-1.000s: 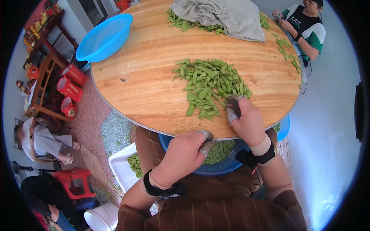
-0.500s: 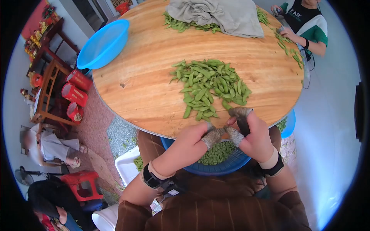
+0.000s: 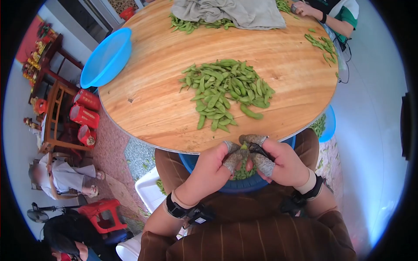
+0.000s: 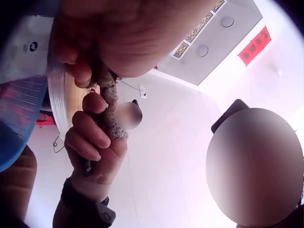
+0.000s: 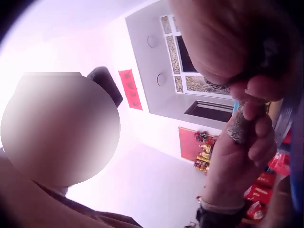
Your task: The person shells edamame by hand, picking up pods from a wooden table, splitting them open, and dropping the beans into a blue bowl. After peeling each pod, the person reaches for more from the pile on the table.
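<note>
Left hand (image 3: 210,168) and right hand (image 3: 288,166), fingers clamped on green pod (image 3: 244,148) above blue basin (image 3: 244,187); crooked squeeze could fling contents outside.

Held pod (image 3: 244,147): green, only a small part showing between the fingers of the left hand (image 3: 210,167) and right hand (image 3: 287,165); the rest is hidden.
Pod pile (image 3: 224,87): green, plump, mostly flat, overlapping at mixed angles on the wooden table (image 3: 148,74).
Near-side pod (image 3: 251,112): green, slightly curved, lying flat at the pile's edge.
Beans (image 3: 242,175): small, light green, heaped in the blue basin (image 3: 186,162), partly hidden.
</note>
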